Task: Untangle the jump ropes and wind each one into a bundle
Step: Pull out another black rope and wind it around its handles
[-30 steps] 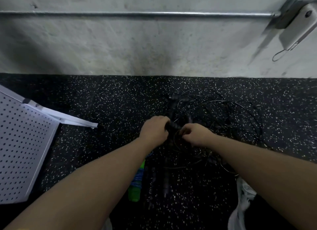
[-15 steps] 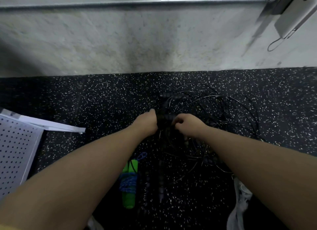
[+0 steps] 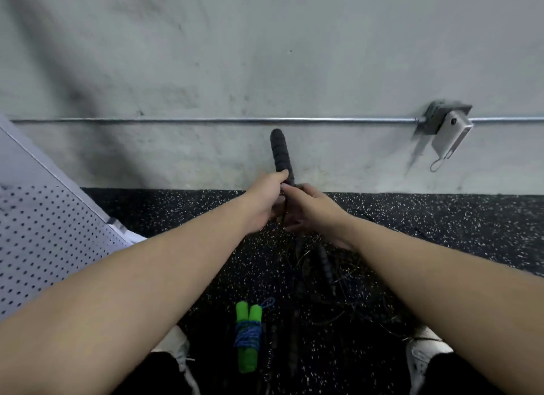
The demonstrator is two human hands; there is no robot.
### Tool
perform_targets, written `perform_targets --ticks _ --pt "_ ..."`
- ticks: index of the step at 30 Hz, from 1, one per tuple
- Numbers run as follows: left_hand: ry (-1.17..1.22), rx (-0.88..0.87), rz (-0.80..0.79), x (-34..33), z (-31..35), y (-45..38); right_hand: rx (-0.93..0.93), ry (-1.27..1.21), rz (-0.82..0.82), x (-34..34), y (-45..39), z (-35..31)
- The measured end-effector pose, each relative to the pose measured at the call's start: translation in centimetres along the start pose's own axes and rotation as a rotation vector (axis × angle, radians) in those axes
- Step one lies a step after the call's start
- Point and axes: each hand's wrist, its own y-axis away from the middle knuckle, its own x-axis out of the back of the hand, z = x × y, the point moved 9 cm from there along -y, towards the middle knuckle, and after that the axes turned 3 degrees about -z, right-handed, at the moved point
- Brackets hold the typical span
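Both arms are stretched out toward the wall, and the left hand [image 3: 266,200] is clenched around the lower end of a black ribbed foam handle [image 3: 282,154], which stands nearly upright above the fist. The right hand [image 3: 312,210] sits just beside it, thumb and fingers closed in at the base of the handle where the thin black cord [image 3: 284,210] leaves it; in this dim light I cannot quite tell whether it pinches the cord itself or only the handle's neck. Below the hands, the rest of the black jump ropes [image 3: 321,280] lie in a loose snarl on the speckled rubber floor [image 3: 456,226], with another ribbed handle [image 3: 325,265] showing among the loops. Nearer the person's feet lies a green-handled rope [image 3: 248,337], already wound with its blue cord wrapped around the paired handles. The black cords look thin, springy and light, the sort that hold their coils and catch on one another, so pulling hard would likely tighten the knot rather than free it. The foam handle is the soft, grippy part and the sensible place to hold; the slick cord is best fed through the fingers close to the handle, following one strand out of the heap. A perforated white panel [image 3: 44,241] leans at the left.
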Motion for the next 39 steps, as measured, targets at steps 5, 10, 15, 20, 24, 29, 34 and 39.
perform_targets --ticks 5,10,15,20,24,29,34,39 --pt "0.166 0.004 -0.174 -1.0 2.5 5.2 -0.028 0.001 0.027 -0.8 3.5 -3.8" --pt "-0.102 -0.197 0.291 3.7 6.4 9.3 -0.088 0.078 -0.035 0.2 5.2 -5.7" --pt "-1.215 -0.987 0.352 0.0 12.4 14.7 -0.017 0.253 -0.025 1.5 5.8 -8.6" --pt "-1.353 -0.778 0.096 -1.8 9.9 11.7 0.028 0.394 -0.060 2.5 5.4 -9.1" --pt "-0.704 -0.569 0.130 0.3 10.6 9.5 0.093 0.335 -0.040 4.4 4.5 -9.1" --pt "0.034 -0.488 0.230 3.4 11.3 7.5 -0.196 0.877 -0.205 8.1 4.8 -4.0" --pt "0.006 -0.350 0.103 1.7 9.1 4.8 -0.133 0.689 -0.111 8.8 3.5 -5.5" --pt "-0.146 -0.190 -0.116 -3.8 4.7 3.1 0.031 0.343 0.140 10.5 3.0 -9.2"
